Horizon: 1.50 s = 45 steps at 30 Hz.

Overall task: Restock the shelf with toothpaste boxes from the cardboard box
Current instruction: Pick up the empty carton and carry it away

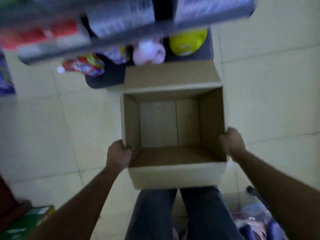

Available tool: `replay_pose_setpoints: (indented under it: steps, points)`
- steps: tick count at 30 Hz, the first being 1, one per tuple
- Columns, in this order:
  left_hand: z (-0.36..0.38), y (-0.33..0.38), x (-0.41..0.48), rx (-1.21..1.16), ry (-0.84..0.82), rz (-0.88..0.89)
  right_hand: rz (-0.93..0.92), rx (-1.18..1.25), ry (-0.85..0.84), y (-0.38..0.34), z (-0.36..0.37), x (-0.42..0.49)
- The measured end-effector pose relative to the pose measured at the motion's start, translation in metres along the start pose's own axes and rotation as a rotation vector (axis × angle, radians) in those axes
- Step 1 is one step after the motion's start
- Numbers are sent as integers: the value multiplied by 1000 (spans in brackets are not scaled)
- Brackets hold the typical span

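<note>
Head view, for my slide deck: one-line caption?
Left hand and right hand grip an empty cardboard box by its side walls over the tiled floor.

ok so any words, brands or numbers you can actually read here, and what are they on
No text can be read: the whole frame is motion-blurred.
red packet: has print, too blurred to read.
yellow pack: has a label, too blurred to read.
boxes on the shelf: lettering smeared, unreadable.
green box: print too blurred to read.
cardboard box: plain brown, no print shows.
</note>
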<state>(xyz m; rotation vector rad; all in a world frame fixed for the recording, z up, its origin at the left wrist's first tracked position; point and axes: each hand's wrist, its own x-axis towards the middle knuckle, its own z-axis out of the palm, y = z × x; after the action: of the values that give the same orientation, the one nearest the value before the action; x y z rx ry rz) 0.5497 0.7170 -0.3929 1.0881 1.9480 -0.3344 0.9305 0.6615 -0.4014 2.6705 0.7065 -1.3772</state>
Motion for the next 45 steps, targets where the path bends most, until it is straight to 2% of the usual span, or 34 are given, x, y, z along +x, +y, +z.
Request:
replay_pose_setpoints:
  steps: [6,9,12,17,22,26,30,33,37,43,45]
  points:
    - [-105,36,-145,116,-33,88,23,134,4,16,-82,-167]
    - [-123,60,-186,123,-64,152,29,182,37,41,-112,-209]
    - [-118,106,-216,219,-101,250,109,237,68,77,-144,-233]
    - [-71,211,-255,295,-177,396,258,469,161,154,-190,-237]
    - [7,335,-285,387,-215,499,409,702,212,229,-244,-208]
    - [86,457,-327,415,-212,624,523,843,270,296,-324,-159]
    - [137,553,-368,404,-205,678,548,852,316,337,-419,-121]
    - [148,610,-379,359,-174,639,519,795,322,335,-490,-85]
    - [142,672,-361,241,-165,555,436,705,314,298,-575,-22]
    - [105,766,-280,76,-116,409,288,517,279,180,-689,99]
    - [85,804,-242,34,-87,355,239,386,232,128,-727,141]
